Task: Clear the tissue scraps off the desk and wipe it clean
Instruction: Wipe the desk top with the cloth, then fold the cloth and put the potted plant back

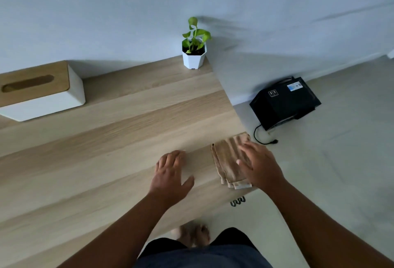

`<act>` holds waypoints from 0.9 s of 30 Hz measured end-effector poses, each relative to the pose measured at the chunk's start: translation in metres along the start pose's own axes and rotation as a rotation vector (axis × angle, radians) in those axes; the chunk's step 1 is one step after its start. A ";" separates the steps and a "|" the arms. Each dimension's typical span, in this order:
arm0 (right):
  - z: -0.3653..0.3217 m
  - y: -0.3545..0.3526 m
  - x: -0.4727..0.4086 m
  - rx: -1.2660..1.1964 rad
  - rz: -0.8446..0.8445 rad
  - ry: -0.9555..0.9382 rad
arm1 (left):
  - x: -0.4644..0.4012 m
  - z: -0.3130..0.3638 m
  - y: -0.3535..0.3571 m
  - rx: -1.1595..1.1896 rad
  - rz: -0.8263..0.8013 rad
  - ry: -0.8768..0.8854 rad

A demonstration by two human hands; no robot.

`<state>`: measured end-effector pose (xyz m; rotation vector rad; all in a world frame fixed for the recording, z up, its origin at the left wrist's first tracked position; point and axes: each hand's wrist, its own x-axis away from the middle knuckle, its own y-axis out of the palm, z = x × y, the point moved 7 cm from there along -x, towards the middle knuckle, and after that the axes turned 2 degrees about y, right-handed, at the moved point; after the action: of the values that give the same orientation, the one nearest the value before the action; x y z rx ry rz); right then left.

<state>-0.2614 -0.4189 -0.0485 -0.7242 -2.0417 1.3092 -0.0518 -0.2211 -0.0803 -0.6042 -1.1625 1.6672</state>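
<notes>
A folded tan cloth (226, 159) lies at the right front corner of the light wooden desk (110, 139). My right hand (259, 165) rests flat on the cloth's right half, fingers spread. To its left, my left hand (170, 174) lies palm down on the bare wood, fingers apart and holding nothing. No tissue scraps show on the desk.
A white tissue box with a wooden lid (40, 90) stands at the back left. A small green plant in a white pot (194, 48) sits at the desk's far right corner. On the floor to the right lie a black device (284, 102) and its cable (263, 137).
</notes>
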 end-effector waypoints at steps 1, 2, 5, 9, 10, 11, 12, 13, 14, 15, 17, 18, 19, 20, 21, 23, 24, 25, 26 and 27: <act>0.005 -0.004 0.002 -0.024 0.016 0.048 | -0.004 0.008 0.000 0.019 -0.005 0.006; 0.012 -0.007 0.002 -0.051 0.020 0.099 | -0.008 0.018 0.001 0.035 -0.018 0.012; 0.029 -0.014 -0.001 -0.110 -0.003 0.204 | -0.024 0.046 0.003 0.053 -0.029 0.043; 0.036 -0.020 -0.019 -0.106 0.021 0.126 | -0.051 0.084 0.004 0.025 -0.029 0.114; 0.037 -0.021 -0.026 -0.095 0.017 0.088 | -0.058 0.092 0.007 0.016 -0.041 0.114; 0.036 -0.019 -0.031 -0.073 -0.006 0.050 | -0.063 0.099 0.011 0.006 -0.057 0.107; 0.037 -0.016 -0.036 -0.046 -0.037 0.010 | -0.068 0.106 0.015 -0.005 -0.073 0.098; 0.037 -0.012 -0.040 -0.018 -0.063 -0.025 | -0.070 0.112 0.020 -0.018 -0.085 0.090; 0.036 -0.009 -0.043 0.010 -0.078 -0.059 | -0.071 0.116 0.025 -0.036 -0.095 0.085; 0.038 -0.007 -0.046 0.035 -0.089 -0.090 | -0.071 0.121 0.032 -0.055 -0.108 0.079; 0.042 -0.001 -0.050 0.083 -0.113 -0.149 | -0.070 0.127 0.046 -0.091 -0.139 0.063; 0.045 0.002 -0.051 0.107 -0.126 -0.175 | -0.068 0.128 0.052 -0.108 -0.143 0.054; 0.048 0.005 -0.050 0.136 -0.137 -0.198 | -0.065 0.128 0.057 -0.121 -0.133 0.051; 0.052 0.008 -0.049 0.169 -0.151 -0.221 | -0.062 0.128 0.061 -0.131 -0.110 0.053; 0.056 0.011 -0.048 0.206 -0.163 -0.239 | -0.058 0.127 0.064 -0.146 -0.080 0.063; 0.064 0.017 -0.046 0.265 -0.193 -0.264 | -0.052 0.123 0.070 -0.182 -0.060 0.073; 0.067 0.019 -0.046 0.275 -0.211 -0.270 | -0.051 0.120 0.072 -0.193 -0.058 0.076; 0.070 0.020 -0.047 0.271 -0.230 -0.276 | -0.050 0.118 0.073 -0.197 -0.049 0.080; 0.073 0.021 -0.048 0.265 -0.245 -0.282 | -0.050 0.116 0.074 -0.200 -0.039 0.090; 0.075 0.021 -0.049 0.266 -0.255 -0.290 | -0.050 0.114 0.074 -0.205 -0.033 0.101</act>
<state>-0.2812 -0.4906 -0.1027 -0.1546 -2.0400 1.5620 -0.1564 -0.3185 -0.1053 -0.7839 -1.2720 1.4829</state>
